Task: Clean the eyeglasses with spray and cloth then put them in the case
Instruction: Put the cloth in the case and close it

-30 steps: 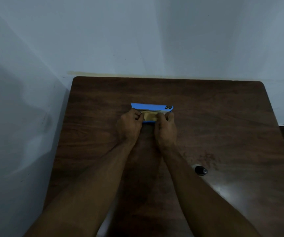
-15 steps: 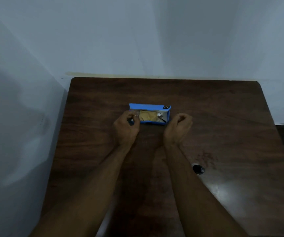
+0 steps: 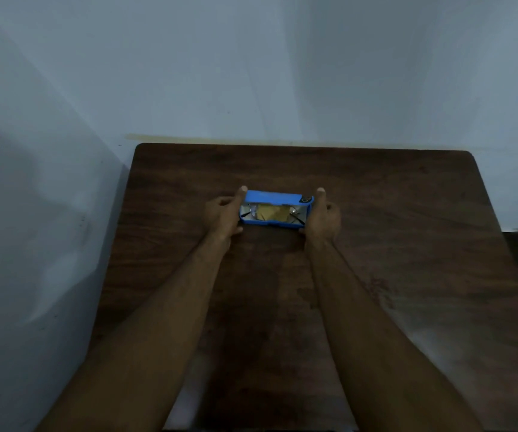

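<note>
The left hand (image 3: 223, 213) is cupping the left end of the blue case (image 3: 274, 225), its fingers reaching up past the far corner and its thumb seeming to rest at the near edge, so it is bracing the case rather than pinching anything small. The case is sitting open near the middle of the dark wooden table (image 3: 407, 229), its lid (image 3: 271, 196) standing up along the far side. Inside, the eyeglasses (image 3: 253, 211) are lying folded in the tray, with a yellowish cloth (image 3: 271, 212) lying over their middle and a dark temple arm showing at the right. The right hand (image 3: 323, 215) is mirroring the left, wrapping the right end with the fingers rising beside the lid's corner. The case is looking like a light, stiff shell, probably sliding easily on the smooth wood, so holding both short ends is likely the steadying grip. The glasses are thin and fragile and are best left untouched; closing should mean pressing on the lid's far edge, checking that nothing pokes above the rim.
</note>
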